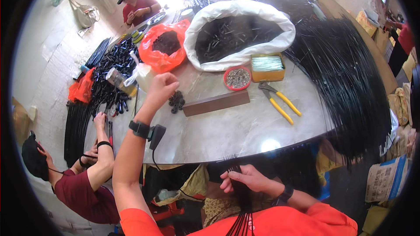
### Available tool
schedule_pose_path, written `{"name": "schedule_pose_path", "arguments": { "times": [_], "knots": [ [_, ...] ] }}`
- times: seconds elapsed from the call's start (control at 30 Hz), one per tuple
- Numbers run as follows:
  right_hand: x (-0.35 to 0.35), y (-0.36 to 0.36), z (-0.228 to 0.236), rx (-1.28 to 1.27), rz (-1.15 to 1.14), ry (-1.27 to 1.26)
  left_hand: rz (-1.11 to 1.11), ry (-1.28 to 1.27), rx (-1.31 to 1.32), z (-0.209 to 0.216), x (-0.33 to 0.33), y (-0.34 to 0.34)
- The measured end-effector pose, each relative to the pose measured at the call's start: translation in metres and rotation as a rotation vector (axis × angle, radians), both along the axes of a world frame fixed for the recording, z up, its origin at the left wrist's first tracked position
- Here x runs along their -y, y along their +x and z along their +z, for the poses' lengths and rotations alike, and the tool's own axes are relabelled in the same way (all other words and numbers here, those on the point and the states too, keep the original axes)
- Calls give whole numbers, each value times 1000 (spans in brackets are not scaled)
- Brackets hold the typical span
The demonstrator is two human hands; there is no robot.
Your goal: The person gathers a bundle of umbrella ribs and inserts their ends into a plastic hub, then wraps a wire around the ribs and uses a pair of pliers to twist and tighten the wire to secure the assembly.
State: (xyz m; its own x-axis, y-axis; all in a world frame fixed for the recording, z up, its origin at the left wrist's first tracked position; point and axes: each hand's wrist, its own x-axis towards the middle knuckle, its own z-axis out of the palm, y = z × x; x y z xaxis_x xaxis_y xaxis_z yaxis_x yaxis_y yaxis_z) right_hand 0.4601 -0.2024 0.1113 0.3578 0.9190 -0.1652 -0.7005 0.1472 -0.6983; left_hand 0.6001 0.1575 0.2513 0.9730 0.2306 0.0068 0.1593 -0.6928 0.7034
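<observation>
My left hand (161, 86) is raised over the left part of the table (210, 133), its fingers curled together; whatever they may pinch does not show. Just to its right lies a small heap of black round parts (176, 102). Close to my body, below the near table edge, my right hand (251, 179) is closed around a bundle of thin black rods (245, 199). The rods' upper ends fan out above my fingers, and their lower ends run down over my red shirt.
A brown bar (216, 104), yellow-handled pliers (280, 102), a red dish of small metal parts (237, 78) and a yellow tin (267, 76) lie ahead. Behind stand a white sack (192, 46) and red bag (164, 63). Black rods (345, 83) cover the right; a co-worker (87, 192) sits left.
</observation>
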Motion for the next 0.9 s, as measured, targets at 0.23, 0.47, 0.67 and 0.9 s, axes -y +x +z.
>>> {"name": "schedule_pose_path", "arguments": {
  "times": [0.23,0.47,0.67,0.9],
  "knots": [
    [7,-2,-5,-18,-2,32,-208,353,292,-18,53,90],
    [7,3,-6,-38,43,11,-94,356,368,-29,74,142],
    [6,7,-12,-86,49,63,114,550,270,-31,67,162],
    [6,8,-10,-91,43,52,159,578,160,-39,64,171]
  ]
}}
